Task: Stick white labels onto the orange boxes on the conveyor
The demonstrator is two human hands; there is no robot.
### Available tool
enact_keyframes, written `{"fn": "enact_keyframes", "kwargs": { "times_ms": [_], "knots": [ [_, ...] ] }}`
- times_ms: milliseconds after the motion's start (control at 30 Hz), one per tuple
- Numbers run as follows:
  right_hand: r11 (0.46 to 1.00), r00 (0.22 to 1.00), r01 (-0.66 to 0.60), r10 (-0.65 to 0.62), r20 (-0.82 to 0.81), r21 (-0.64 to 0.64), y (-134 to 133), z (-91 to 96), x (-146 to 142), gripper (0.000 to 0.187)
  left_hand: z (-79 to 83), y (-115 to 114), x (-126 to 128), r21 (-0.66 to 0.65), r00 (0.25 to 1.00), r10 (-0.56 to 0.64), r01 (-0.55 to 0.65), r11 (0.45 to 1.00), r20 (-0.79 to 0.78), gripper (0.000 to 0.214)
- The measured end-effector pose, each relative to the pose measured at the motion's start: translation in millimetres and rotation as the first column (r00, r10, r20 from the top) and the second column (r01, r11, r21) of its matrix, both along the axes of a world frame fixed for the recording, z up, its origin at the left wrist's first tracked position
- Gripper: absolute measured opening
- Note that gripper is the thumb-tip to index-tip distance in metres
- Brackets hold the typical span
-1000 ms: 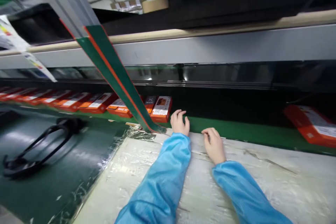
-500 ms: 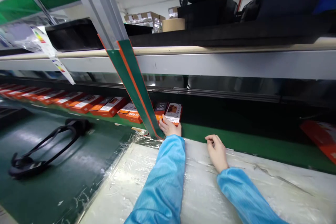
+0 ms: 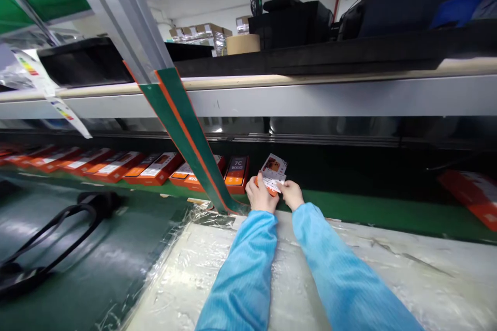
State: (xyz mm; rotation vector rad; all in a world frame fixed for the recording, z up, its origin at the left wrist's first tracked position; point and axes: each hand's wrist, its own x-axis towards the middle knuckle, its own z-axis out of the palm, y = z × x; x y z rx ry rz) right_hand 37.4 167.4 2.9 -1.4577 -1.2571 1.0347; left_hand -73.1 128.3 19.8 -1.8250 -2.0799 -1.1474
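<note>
A small orange phone box [image 3: 274,164] with a white printed face lies turned at an angle on the dark green belt. My left hand [image 3: 262,196] is closed around its near left side. At the near right corner, my right hand [image 3: 292,195] pinches with thumb and fingers, beside a white printed strip across the box's lower part. Whether that strip is loose or part of the box face, I cannot tell. Just left stands another box marked "7C WAVE" [image 3: 236,169], apart from my fingers. Both forearms are in blue sleeves.
More orange boxes [image 3: 155,169] line the belt to the left, and one [image 3: 471,196] lies far right. A green-covered post [image 3: 194,139] slants down near my left hand. Plastic film covers the bench [image 3: 217,258]. A black strap [image 3: 54,238] lies left. Overhead runs a shelf [image 3: 330,95].
My right hand has moved left from the belt's edge to the box. The box has turned and shifted away from its neighbour. The view has moved slightly to the right.
</note>
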Motion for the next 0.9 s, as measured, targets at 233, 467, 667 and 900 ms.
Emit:
{"fn": "enact_keyframes", "kwargs": {
  "times_ms": [233, 467, 667, 900],
  "knots": [
    [0.986, 0.987, 0.103, -0.085, -0.136, 0.131, -80.6, 7.1, 79.2, 0.045, 18.6, 1.3, -18.1, 0.214, 0.998, 0.054, -0.048, 0.976, -0.023, 0.075],
    [0.934, 0.962, 0.228, -0.172, -0.214, 0.274, -144.0, -20.1, 112.5, 0.042, 42.8, 12.0, -41.3, -0.101, 0.935, 0.344, -0.352, 0.931, -0.082, 0.071],
    [0.952, 0.979, 0.150, -0.106, -0.174, 0.267, -137.0, -22.1, 98.8, 0.039, 62.6, 24.8, -39.3, -0.285, 0.885, 0.436, -0.465, 0.838, -0.163, 0.061],
    [0.952, 0.979, 0.154, -0.110, -0.174, 0.266, -139.3, -15.7, 99.1, 0.029, 71.9, 35.9, -55.4, -0.510, 0.911, 0.323, -0.412, 0.755, -0.258, 0.075]
  ]
}}
